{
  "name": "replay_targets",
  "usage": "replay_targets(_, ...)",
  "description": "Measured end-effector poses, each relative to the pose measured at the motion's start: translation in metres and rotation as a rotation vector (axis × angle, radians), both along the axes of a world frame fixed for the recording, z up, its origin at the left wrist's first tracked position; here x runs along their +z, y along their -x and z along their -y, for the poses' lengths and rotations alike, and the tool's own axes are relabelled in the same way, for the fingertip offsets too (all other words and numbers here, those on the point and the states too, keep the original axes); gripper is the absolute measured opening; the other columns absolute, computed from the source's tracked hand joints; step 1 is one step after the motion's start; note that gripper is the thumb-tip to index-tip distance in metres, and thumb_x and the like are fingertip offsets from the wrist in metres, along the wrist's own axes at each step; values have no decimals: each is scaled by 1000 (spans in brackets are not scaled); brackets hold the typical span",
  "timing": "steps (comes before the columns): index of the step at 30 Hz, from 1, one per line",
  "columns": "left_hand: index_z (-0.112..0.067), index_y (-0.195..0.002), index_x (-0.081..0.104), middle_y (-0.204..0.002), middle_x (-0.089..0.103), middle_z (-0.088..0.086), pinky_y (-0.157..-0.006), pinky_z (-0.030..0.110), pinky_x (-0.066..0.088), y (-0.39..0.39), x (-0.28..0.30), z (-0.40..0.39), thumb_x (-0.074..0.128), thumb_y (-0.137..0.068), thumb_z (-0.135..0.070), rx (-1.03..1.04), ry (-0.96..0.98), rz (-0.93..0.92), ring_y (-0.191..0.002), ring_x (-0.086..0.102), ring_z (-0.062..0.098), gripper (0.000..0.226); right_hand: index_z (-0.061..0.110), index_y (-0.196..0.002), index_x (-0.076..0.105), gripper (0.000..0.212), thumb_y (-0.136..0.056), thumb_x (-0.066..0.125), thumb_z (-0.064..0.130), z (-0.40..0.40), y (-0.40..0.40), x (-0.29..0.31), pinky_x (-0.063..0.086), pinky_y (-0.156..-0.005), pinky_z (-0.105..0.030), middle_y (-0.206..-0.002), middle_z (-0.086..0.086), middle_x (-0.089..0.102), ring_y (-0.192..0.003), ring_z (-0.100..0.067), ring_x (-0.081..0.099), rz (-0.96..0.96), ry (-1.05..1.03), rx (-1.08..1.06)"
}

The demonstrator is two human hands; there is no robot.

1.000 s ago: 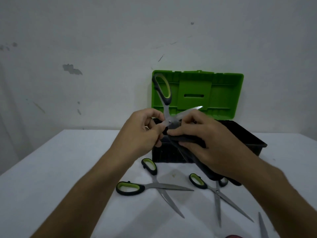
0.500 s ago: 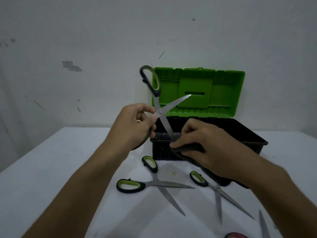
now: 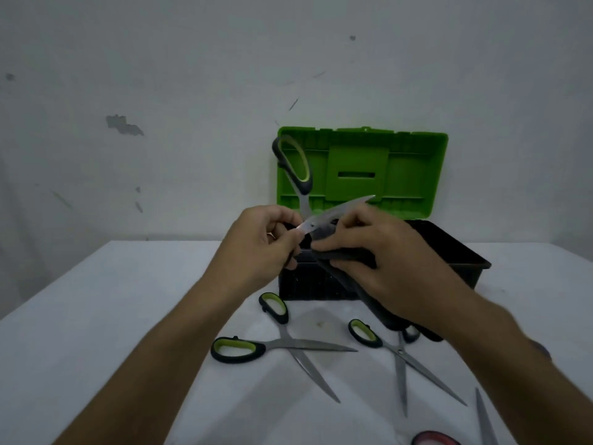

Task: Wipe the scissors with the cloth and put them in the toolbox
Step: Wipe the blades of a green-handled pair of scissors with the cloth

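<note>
Cloth (image 3: 345, 255) in R hand (image 3: 394, 268) moved up blade toward scissors (image 3: 308, 200) pivot.

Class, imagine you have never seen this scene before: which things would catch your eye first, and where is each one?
First the bright green lid of the open toolbox, upright against the wall at the table's far side. In front of it, the left hand grips opened scissors, one handle loop up, while the right hand holds a dark cloth against a blade. Two more open pairs of scissors lie on the white table below.
</note>
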State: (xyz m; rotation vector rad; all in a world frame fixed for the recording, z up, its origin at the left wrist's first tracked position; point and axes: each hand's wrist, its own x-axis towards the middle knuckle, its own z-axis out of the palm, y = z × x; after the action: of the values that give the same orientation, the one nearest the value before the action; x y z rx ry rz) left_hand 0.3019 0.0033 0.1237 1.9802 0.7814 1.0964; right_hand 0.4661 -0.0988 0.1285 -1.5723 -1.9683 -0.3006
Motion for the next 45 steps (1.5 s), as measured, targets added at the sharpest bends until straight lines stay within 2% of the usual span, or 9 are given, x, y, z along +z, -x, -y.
replay_targets(6,-19,-82,65,-63,63,6,-53,16,52,10,-6,-14,59,-95,-9,96,98,50,-48,63,8,18,47,-111,68,27,-90,65,30,12,-9,6,43,-80,-20,-101,22,48,-93,0,49,72,335,-24)
replay_targets(10,-26,-79,64,-62,67,1,-57,21,50,8,-14,-19,60,-94,-14,180,-27,-43,-51,67,7,19,48,-110,68,28,-88,67,31,16,-10,15,38,-76,-12,-99,23,50,-93,4,50,45,171,-18)
replay_targets(17,-23,-82,65,-59,65,-1,-52,24,47,-3,-10,-4,63,-93,-20,37,-117,-137,-54,69,13,12,35,-117,69,31,-88,67,25,6,-3,6,41,-75,-10,-101,12,49,-88,-2,50,-21,-160,-70)
replay_targets(24,-27,-84,67,-62,65,-2,-65,45,59,-5,-8,8,65,-90,-19,-38,-196,-198,-53,68,9,10,31,-119,68,28,-93,61,27,3,6,2,49,-76,-31,-99,7,49,-89,-12,51,11,-93,-91)
replay_targets(29,-29,-80,64,-60,64,-5,-66,45,58,-5,-7,8,65,-90,-22,-2,-205,-183,-53,68,9,13,29,-118,70,27,-92,62,22,3,-17,5,47,-77,-25,-98,8,49,-88,-11,50,23,-143,-245)
replay_targets(34,-30,-79,64,-61,65,-6,-66,42,58,-5,-7,10,64,-91,-26,56,-240,-164,-53,67,6,12,25,-115,72,29,-88,68,18,10,-22,13,34,-74,0,-97,11,50,-84,1,45,-30,-247,-186)
replay_targets(37,-29,-78,63,-60,65,-4,-65,44,57,-7,-5,14,65,-90,-28,63,-284,-132,-57,67,11,12,28,-116,71,30,-88,67,19,7,-15,12,35,-76,1,-98,12,49,-84,1,46,-15,-213,-128)
replay_targets(42,-30,-79,60,-68,66,-8,-66,43,58,2,-4,2,68,-85,-32,72,-208,-161,-56,66,11,10,27,-112,72,28,-87,69,18,14,-44,13,31,-72,3,-93,11,50,-77,5,46,-99,-233,-320)
replay_targets(45,-30,-82,47,-67,54,-8,-57,39,48,7,-7,-5,74,-78,-38,99,-295,-201,-53,49,12,29,31,-112,72,28,-87,69,19,20,-56,18,34,-68,-4,-95,10,52,-79,-1,46,-76,-167,-382)
